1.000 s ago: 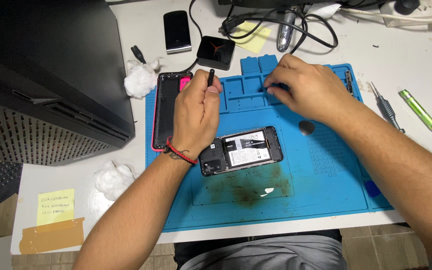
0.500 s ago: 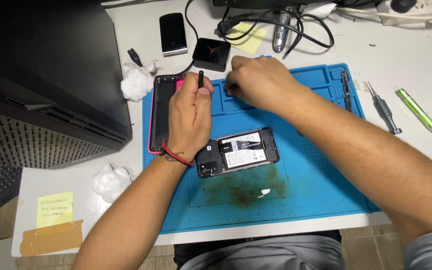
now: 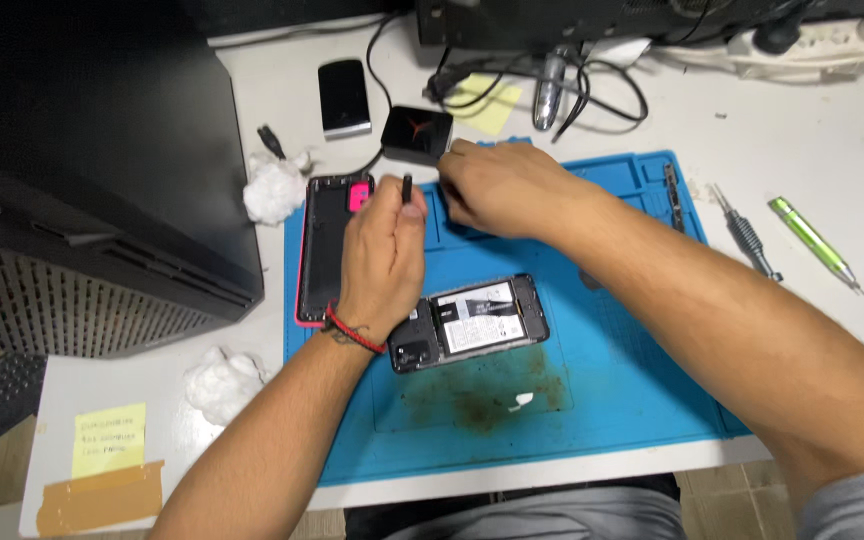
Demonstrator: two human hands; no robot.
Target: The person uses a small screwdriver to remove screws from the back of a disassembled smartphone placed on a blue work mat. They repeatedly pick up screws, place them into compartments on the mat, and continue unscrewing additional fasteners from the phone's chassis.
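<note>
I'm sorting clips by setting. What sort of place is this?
Most likely a phone repair bench: an opened phone lies on a blue repair mat, with precision screwdrivers beside it and the left hand holding a small tool.

Both forearms are bare from wrist to elbow. The left hand [image 3: 384, 255] wears a thin red cord bracelet [image 3: 355, 328] with darker strands looped around the wrist; just below it, on the inner wrist, sits a small dark tattoo mark, too small to read. The right hand [image 3: 502, 188] carries no ring, watch or band. At the lower right corner a grey sleeve [image 3: 857, 505] covers the right upper arm. Grey fabric of the person's clothing [image 3: 542, 515] shows along the bottom edge.
</note>
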